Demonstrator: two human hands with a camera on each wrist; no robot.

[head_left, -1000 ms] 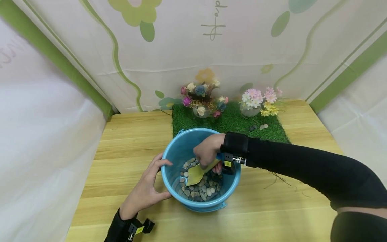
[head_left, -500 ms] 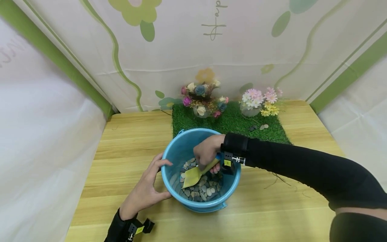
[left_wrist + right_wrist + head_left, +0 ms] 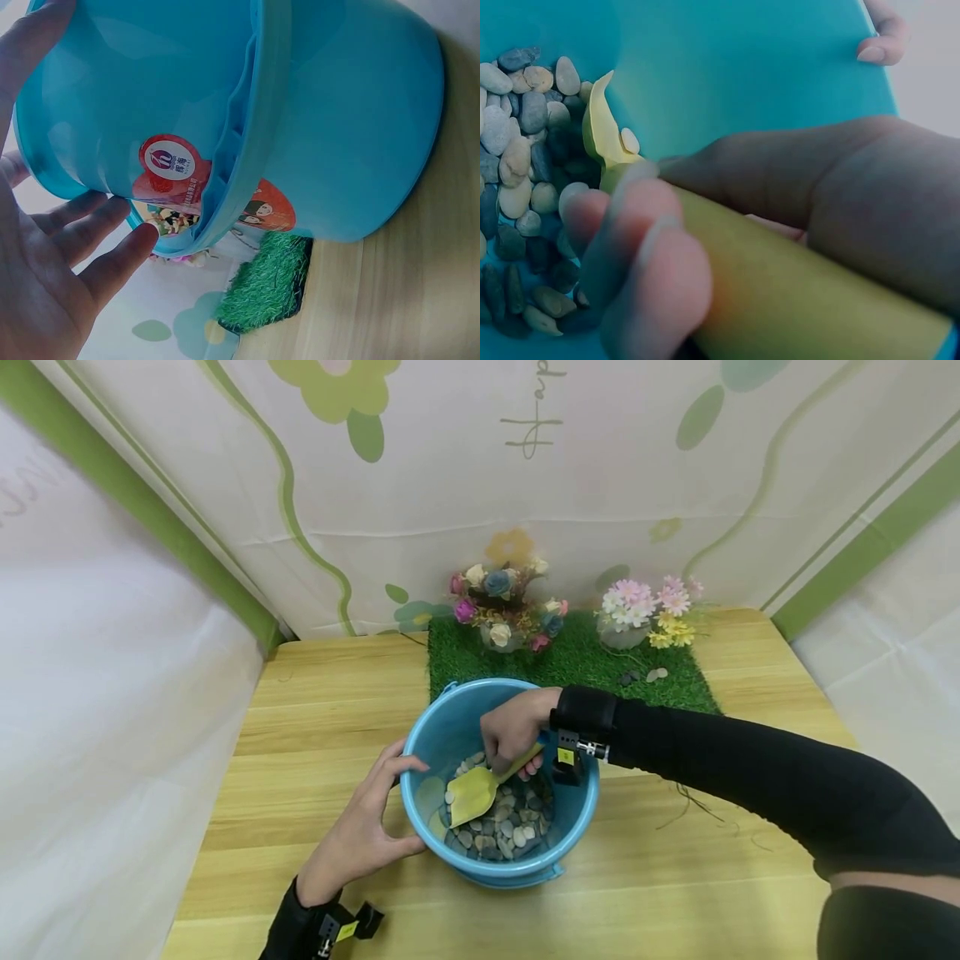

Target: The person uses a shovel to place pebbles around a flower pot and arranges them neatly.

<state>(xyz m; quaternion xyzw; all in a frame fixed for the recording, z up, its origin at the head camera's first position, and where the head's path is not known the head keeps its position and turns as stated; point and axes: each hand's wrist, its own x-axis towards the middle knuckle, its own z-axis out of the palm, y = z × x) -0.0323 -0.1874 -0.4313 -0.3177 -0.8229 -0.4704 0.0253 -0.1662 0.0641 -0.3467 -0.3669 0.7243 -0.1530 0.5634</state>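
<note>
A blue bucket (image 3: 577, 822) stands on the table with a layer of grey, white and brown pebbles (image 3: 510, 835) in its bottom. My left hand (image 3: 367, 822) holds the bucket's left rim, its fingertips hooked over the edge and its thumb lower down the outside. Inside the bucket, my right hand (image 3: 513, 731) grips a yellow toy shovel (image 3: 472, 795) by its handle. The shovel's blade tilts toward the left wall, over the pebbles. One pale pebble (image 3: 630, 140) shows against the blade in the right wrist view. Part of the handle is hidden by my right hand.
Behind the bucket lies a green artificial grass mat (image 3: 577, 664). Two flower arrangements, one of roses (image 3: 498, 631) and one of daisies (image 3: 626, 610), stand on it. Several loose pebbles (image 3: 656, 674) lie at the mat's right. White printed cloth (image 3: 420, 485) encloses the wooden table (image 3: 315, 718).
The shovel's blade has shifted left toward the bucket's wall and shows more of its face. My left hand and the bucket have stayed put.
</note>
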